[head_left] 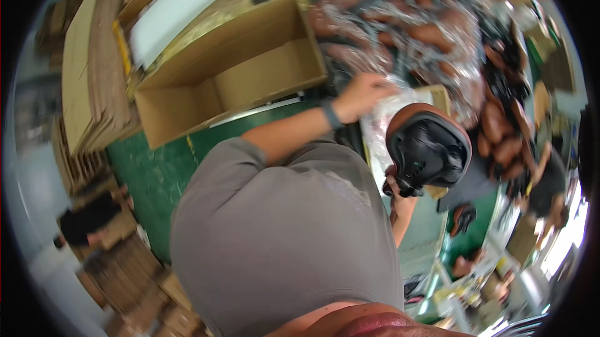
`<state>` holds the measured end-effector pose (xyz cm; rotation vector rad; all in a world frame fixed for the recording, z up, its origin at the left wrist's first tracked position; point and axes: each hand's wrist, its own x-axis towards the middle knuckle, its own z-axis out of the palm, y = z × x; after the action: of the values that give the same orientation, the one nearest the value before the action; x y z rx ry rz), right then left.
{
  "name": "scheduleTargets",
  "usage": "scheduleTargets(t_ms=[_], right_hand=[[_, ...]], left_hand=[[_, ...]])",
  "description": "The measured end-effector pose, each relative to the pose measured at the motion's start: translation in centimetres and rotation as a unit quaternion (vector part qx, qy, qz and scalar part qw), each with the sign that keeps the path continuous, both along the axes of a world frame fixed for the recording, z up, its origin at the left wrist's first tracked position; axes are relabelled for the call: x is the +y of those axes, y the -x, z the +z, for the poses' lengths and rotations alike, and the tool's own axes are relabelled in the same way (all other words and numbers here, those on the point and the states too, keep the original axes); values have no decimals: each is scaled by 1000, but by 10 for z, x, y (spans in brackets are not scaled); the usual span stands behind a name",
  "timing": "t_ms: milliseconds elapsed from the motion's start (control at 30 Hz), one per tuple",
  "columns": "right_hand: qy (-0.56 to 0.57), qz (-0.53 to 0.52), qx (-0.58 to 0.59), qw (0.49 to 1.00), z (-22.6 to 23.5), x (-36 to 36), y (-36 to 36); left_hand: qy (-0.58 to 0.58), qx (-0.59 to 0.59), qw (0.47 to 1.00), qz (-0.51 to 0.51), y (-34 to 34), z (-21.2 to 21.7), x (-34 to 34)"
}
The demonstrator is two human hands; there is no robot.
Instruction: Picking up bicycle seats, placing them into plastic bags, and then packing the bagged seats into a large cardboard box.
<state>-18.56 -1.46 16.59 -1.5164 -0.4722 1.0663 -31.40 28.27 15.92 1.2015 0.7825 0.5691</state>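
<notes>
Your left hand (365, 94) reaches fwd w/ fingers closed on a clear plastic bag (382, 126), while your right hand (395, 188), mostly hidden, is clamped on the lower edge of a black pad w/ brown rim (428, 148) just right of your grey shirt (287, 243). An open cardboard box (231, 74) sits upper left on the green table (150, 168) w/ nothing visible inside; flat cardboard (84, 68) is stacked at far left, and a heap of bagged brown-black pads (425, 31) fills the top right. Pad's rounded black face looks toward you, tilted; its long axis can't be told.
</notes>
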Motion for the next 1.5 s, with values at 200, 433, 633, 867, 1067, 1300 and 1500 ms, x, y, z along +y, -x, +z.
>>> scheduleTargets(t_ms=[200, 433, 633, 867, 1067, 1300, 1500], right_hand=[[103, 36, -472, 875, -58, 94, -14], [65, -202, 135, 968, -28, 141, -91], [-159, -96, 129, 974, 8, 99, -88], [44, -65, -10, 997, -27, 123, -106], [130, -123, -444, 878, 27, 210, -156], [39, -40, -105, 993, 6, 215, -335], [464, 24, -641, 611, -109, 142, -511]], left_hand=[[-379, -190, 874, -238, -6, 72, 25], [73, -140, 987, -10, 31, 34, 74], [629, -343, 688, -116, -55, 50, 144], [358, -175, 906, -139, -152, 62, 150], [-457, -238, 791, -331, -215, 138, 133], [-145, -28, 971, 187, -201, 45, 253], [-73, 62, 952, 292, -148, -48, 309]])
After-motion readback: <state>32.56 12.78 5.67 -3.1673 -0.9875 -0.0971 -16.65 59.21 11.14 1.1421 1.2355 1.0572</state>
